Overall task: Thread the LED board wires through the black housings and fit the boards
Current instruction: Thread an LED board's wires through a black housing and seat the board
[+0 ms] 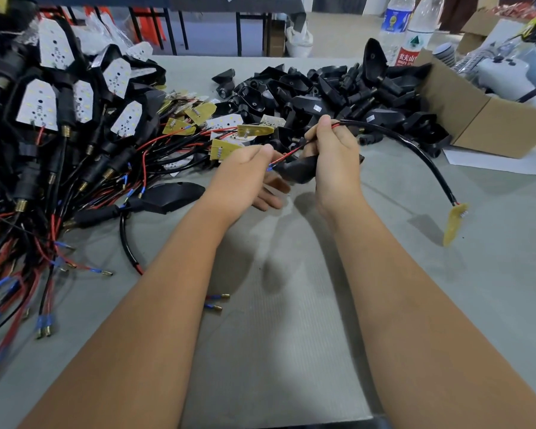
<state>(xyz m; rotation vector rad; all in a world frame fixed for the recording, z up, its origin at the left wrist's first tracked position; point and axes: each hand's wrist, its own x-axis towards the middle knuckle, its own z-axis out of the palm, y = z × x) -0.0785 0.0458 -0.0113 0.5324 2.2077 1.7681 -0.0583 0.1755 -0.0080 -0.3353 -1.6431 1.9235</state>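
Left hand (245, 171) pinches the wire tips, right hand (331, 156) grips the housing (297, 171) and cable; the board (454, 222), dangling at 4 o'clock, may snag and strain its solder joints.

Two hands, the left hand (245, 171) and the right hand (334, 156), sit at the frame's centre. Two plastic bottles (413, 29) stand at upper right beside one cardboard box (464, 116). One black housing (297, 170) is held, one lies alone (171, 196) at centre left, and one loose board (454, 222) dangles at right. Assembled lamps (37, 106) (upper left) and empty housings (322, 91) lie in piles too tangled to count.
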